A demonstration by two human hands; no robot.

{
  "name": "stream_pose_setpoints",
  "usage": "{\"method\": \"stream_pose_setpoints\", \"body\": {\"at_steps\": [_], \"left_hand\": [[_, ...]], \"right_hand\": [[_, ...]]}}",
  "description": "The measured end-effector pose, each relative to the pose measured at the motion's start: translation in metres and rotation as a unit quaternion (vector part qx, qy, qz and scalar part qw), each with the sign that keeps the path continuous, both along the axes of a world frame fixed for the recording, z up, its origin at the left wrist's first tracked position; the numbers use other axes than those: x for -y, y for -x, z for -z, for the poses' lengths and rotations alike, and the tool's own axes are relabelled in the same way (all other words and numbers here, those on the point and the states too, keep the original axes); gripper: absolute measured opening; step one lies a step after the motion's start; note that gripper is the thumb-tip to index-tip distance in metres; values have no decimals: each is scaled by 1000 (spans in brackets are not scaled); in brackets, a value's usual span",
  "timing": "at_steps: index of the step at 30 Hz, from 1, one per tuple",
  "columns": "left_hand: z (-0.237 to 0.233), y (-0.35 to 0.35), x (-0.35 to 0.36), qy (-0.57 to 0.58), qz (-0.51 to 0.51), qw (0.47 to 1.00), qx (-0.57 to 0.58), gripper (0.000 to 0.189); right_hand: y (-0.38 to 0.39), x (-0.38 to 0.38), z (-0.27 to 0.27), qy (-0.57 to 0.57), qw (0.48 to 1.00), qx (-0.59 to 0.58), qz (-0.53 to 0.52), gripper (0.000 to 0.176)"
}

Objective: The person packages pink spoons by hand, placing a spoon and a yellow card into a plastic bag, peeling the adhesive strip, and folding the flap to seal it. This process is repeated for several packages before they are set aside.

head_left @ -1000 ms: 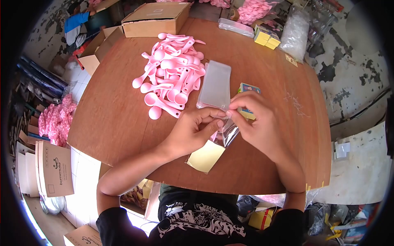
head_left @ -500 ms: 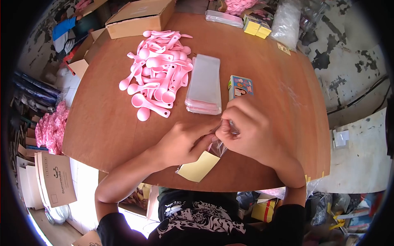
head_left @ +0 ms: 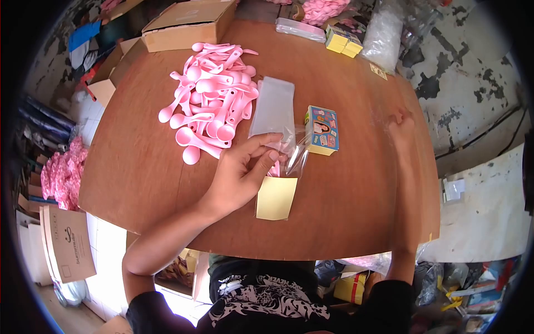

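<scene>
My left hand (head_left: 242, 172) pinches the upper part of a clear plastic bag (head_left: 297, 158) between thumb and fingers. Inside the bag, a plain yellow card (head_left: 276, 199) hangs at the lower end, with part of a pink spoon (head_left: 274, 169) showing above it. My right hand (head_left: 401, 128) is off at the right side of the table, a little blurred, its fingers curled together; whatever they hold is too small to make out. Near my left hand lie a stack of clear bags (head_left: 273, 103) and a heap of pink measuring spoons (head_left: 214, 94).
A stack of printed cards (head_left: 321, 129) stands right of the bags on the brown table (head_left: 139, 183). At the back are a cardboard box (head_left: 189, 25), yellow card stacks (head_left: 343, 42), more flat bags (head_left: 300, 29) and a plastic roll (head_left: 382, 36). Cartons (head_left: 68, 242) stand left on the floor.
My right hand has let go of the bag and swung out to the right. My left hand keeps the bag, which now hangs straighter, the yellow card slightly higher and farther right.
</scene>
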State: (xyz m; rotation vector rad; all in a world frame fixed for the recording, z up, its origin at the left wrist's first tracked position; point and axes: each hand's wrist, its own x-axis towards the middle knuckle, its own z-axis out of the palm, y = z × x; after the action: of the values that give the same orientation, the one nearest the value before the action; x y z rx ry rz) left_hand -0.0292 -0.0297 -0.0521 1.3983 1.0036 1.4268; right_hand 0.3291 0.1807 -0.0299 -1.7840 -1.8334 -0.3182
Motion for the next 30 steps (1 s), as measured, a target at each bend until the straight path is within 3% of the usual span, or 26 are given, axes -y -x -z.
{"method": "stream_pose_setpoints", "body": {"at_steps": [2,4,6,7,9,11,14,18,21,30], "left_hand": [[0,1,-1,13,27,999,17,30],[8,0,-4,9,25,1000,9,31],[9,0,-7,-2,27,1000,-1,31],[9,0,-7,4,27,1000,3,32],[8,0,-7,9,26,1000,6,33],[7,2,-6,22,21,999,10,36],[4,2,-6,60,53,992,96,37],[11,7,-13,80,88,990,73,29],[14,7,-15,83,72,991,73,20],[14,15,-13,23,62,996,54,18]], "right_hand": [[35,28,-9,-138,968,-151,-146,27],[77,70,-23,6,924,-225,-309,22],[110,106,-24,261,791,-379,-403,22],[122,119,-23,344,742,-391,-423,26],[139,132,-12,401,707,-373,-448,25],[150,141,-2,410,664,-426,-457,20],[157,147,8,376,673,-460,-441,16],[152,144,15,368,679,-479,-418,13],[152,144,19,316,655,-526,-441,12],[145,134,24,248,684,-421,-542,20]]}}
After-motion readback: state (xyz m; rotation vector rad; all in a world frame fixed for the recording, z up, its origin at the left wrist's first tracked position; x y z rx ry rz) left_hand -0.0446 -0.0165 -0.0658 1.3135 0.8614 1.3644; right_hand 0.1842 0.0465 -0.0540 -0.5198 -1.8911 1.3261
